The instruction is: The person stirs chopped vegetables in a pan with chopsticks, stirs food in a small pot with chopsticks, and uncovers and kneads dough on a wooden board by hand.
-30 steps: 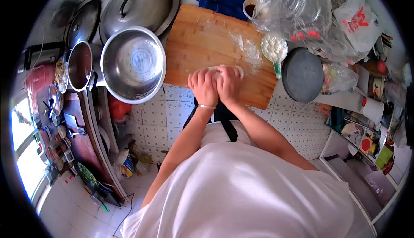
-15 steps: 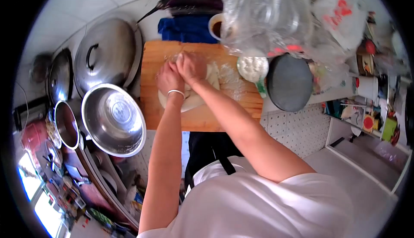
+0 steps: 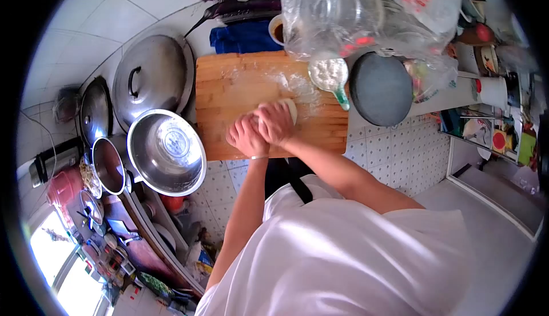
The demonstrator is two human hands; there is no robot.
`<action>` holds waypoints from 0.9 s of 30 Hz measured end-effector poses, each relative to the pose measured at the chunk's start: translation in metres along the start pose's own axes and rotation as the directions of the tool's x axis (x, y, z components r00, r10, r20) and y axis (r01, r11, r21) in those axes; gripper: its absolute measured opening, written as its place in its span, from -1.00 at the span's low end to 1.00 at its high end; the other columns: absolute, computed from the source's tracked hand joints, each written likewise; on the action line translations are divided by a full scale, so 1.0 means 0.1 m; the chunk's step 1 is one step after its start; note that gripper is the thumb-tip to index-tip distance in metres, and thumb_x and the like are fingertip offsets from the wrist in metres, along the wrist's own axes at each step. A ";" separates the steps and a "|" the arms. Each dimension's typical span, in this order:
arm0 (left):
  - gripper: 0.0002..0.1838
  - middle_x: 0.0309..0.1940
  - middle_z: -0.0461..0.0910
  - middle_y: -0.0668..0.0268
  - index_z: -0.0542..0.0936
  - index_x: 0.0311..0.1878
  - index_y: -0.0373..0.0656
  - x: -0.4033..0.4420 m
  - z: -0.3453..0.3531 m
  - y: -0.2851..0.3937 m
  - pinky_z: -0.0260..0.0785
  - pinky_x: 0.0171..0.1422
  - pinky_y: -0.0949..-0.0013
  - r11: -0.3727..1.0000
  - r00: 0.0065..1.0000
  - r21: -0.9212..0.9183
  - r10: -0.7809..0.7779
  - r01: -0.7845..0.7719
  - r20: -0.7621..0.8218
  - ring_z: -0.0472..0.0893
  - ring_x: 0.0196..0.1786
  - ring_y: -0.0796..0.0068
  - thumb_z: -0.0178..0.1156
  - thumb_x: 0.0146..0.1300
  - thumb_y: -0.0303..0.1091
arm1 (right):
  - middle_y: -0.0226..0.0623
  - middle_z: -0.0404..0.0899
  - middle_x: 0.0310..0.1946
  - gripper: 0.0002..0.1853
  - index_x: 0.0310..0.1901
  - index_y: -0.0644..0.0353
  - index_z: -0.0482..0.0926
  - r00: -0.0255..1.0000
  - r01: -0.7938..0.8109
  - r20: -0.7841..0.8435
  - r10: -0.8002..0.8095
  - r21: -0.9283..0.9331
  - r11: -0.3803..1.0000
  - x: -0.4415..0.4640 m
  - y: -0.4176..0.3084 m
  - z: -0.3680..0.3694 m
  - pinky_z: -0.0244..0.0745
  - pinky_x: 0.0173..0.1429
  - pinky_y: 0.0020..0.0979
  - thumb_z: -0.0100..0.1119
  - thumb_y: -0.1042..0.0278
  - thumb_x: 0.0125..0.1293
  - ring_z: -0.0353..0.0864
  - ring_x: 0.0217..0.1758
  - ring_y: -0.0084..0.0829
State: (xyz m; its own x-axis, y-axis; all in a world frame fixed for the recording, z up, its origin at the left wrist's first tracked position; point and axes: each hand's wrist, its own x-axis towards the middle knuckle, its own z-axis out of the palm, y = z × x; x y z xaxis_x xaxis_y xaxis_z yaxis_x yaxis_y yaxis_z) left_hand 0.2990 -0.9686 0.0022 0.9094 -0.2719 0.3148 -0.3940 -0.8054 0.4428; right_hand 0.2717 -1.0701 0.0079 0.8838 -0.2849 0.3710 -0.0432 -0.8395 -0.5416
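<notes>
A pale lump of dough (image 3: 293, 111) lies near the front edge of the wooden board (image 3: 234, 81), mostly covered by my hands. My left hand (image 3: 247, 136), with a white band at the wrist, has its fingers curled over the dough's left part. Right beside it, my right hand (image 3: 275, 123) is bent over the dough, and the two hands touch. White flour is scattered on the board beyond them. A green-handled cup of flour (image 3: 328, 74) stands by the board's right edge.
To the left are a steel bowl (image 3: 166, 167), a pot (image 3: 108, 167) and a large domed lid (image 3: 151, 81). A round dark grey slab (image 3: 381, 89) sits at right. Behind the board are a blue cloth (image 3: 240, 38), eggplants (image 3: 246, 4), a small bowl of dark liquid (image 3: 277, 29) and plastic bags (image 3: 331, 13).
Both hands have come from the middle of the board towards its front edge, nearer my body. The dough has been drawn in and shows less under them. The camera view has shifted slightly.
</notes>
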 end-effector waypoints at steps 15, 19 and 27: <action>-0.64 -0.39 0.61 0.13 0.60 -0.36 -0.12 1.51 0.73 -0.34 0.36 -0.09 -0.09 0.983 0.944 0.148 -0.146 0.105 0.295 0.54 -0.21 -0.02 -0.11 0.36 -0.13 | -0.05 0.58 -0.44 -0.68 -0.38 0.22 0.52 0.894 -0.411 0.219 0.392 0.048 0.910 1.39 0.32 0.59 0.43 -0.22 -0.07 -0.08 0.13 0.32 0.56 -0.32 0.01; -0.70 -0.31 0.60 0.08 0.60 -0.32 -0.12 1.14 0.22 -0.25 0.34 -0.06 -0.08 0.991 0.892 0.095 -0.129 0.097 0.433 0.53 -0.14 -0.03 -0.08 0.29 -0.19 | -0.02 0.61 -0.44 -0.67 -0.43 0.27 0.52 0.902 -0.382 0.344 0.262 0.348 0.856 1.03 0.16 0.15 0.44 -0.24 -0.06 -0.03 0.16 0.32 0.58 -0.32 0.04; -0.56 0.13 0.44 0.37 0.45 0.16 0.04 -0.38 -0.05 0.15 -0.22 0.44 -0.02 0.976 0.982 0.155 0.131 -0.152 0.135 0.26 0.32 0.29 -0.03 0.24 -0.07 | -0.22 0.52 -0.16 -0.87 -0.24 0.12 0.42 0.997 -0.035 -0.062 0.041 0.088 0.995 -0.19 -0.15 -0.22 0.18 0.07 -0.12 0.00 0.31 0.20 0.43 -0.06 -0.15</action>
State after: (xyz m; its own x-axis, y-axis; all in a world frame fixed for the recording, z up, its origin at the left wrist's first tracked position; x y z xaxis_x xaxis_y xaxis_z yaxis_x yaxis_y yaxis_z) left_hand 0.2578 -0.9675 0.0012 0.8595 -0.4439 0.2535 -0.5019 -0.8266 0.2545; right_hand 0.2449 -1.0624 0.0254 0.8507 -0.3473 0.3947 -0.0334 -0.7849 -0.6187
